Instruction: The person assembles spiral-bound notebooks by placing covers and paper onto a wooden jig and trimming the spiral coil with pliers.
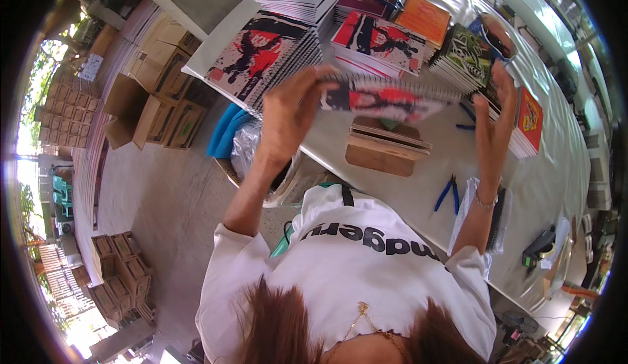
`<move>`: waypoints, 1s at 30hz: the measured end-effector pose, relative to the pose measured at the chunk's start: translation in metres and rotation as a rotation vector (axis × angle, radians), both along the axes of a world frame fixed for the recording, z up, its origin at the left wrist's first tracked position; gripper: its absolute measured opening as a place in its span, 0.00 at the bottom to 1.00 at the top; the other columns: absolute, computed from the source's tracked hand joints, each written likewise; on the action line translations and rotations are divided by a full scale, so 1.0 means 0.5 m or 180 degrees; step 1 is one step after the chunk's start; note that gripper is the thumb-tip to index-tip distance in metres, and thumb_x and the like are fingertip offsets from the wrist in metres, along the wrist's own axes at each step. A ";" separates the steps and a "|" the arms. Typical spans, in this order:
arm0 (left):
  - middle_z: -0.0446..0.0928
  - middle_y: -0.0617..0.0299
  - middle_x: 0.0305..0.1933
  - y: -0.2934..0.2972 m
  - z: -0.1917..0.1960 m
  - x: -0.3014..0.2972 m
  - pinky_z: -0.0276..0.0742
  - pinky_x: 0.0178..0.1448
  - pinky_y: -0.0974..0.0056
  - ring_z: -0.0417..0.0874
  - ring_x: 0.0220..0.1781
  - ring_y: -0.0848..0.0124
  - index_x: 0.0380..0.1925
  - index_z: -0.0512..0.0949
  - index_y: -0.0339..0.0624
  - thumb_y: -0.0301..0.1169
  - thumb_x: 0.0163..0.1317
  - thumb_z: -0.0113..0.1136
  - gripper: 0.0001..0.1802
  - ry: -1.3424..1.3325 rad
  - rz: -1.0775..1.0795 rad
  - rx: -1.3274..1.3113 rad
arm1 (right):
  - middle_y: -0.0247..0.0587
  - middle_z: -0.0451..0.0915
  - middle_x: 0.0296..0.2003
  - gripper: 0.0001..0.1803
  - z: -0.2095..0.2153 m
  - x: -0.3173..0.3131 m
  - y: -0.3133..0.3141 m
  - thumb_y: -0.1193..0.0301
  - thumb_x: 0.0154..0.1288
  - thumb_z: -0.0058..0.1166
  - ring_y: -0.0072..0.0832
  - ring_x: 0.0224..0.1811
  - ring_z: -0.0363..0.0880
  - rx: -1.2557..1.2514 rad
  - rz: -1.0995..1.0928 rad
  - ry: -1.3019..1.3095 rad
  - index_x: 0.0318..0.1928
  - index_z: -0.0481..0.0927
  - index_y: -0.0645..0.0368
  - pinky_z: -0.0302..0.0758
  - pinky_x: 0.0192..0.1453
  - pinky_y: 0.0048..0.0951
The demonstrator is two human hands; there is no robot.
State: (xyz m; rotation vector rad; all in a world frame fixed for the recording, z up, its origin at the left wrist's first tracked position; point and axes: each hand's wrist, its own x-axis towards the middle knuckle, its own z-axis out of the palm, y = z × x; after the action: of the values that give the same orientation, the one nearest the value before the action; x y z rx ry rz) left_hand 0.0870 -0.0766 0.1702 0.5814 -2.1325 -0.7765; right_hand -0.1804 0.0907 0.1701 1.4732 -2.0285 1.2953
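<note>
A spiral-bound notebook (396, 102) with a red, black and white cover is raised over the table, its coil along the upper edge. My left hand (291, 112) grips it at its left end, fingers closed. My right hand (496, 115) is apart from the notebook's right end, fingers spread and holding nothing. Below the notebook stands a slotted wooden block (386, 151) on the table. Blue-handled pliers (449, 194) lie to its right. Another blue-handled tool (466, 120), partly hidden, lies near my right hand.
Stacks of spiral notebooks (258, 53), orange books (422, 20) and green-covered notebooks (463, 59) fill the table's far side. Plastic-wrapped black coils (494, 220) lie under my right forearm. A bin with clear plastic (247, 145) stands left of the table; open cardboard boxes (157, 118) sit beyond.
</note>
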 end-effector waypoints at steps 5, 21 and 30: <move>0.84 0.57 0.39 -0.097 0.096 0.053 0.80 0.37 0.69 0.83 0.34 0.77 0.46 0.79 0.35 0.27 0.64 0.60 0.12 0.0639 0.1104 0.0099 | 0.49 0.72 0.58 0.35 0.041 0.051 -0.184 0.57 0.69 0.56 0.34 0.63 0.68 -0.0438 0.0465 -0.0596 0.68 0.60 0.62 0.72 0.58 0.34; 0.82 0.64 0.30 -0.361 -0.071 0.264 0.71 0.42 0.73 0.78 0.34 0.78 0.37 0.84 0.34 0.36 0.60 0.66 0.15 0.0766 0.1786 0.0980 | 0.36 0.80 0.25 0.16 -0.071 0.208 -0.541 0.67 0.69 0.56 0.20 0.25 0.80 0.0564 0.1952 -0.2783 0.47 0.80 0.70 0.77 0.28 0.19; 0.82 0.60 0.32 -0.365 -0.144 0.266 0.72 0.46 0.69 0.78 0.36 0.76 0.39 0.83 0.34 0.40 0.60 0.65 0.18 0.0777 0.1728 0.0973 | 0.32 0.82 0.25 0.11 -0.145 0.092 -0.495 0.69 0.64 0.56 0.15 0.17 0.74 0.0211 0.0940 -0.2657 0.42 0.85 0.60 0.71 0.22 0.20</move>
State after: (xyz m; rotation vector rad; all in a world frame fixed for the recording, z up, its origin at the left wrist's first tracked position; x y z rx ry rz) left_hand 0.2202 -0.2590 0.0979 1.1082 -1.5351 -0.8123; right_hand -0.1342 -0.1567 0.0975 1.4343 -2.3822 2.2764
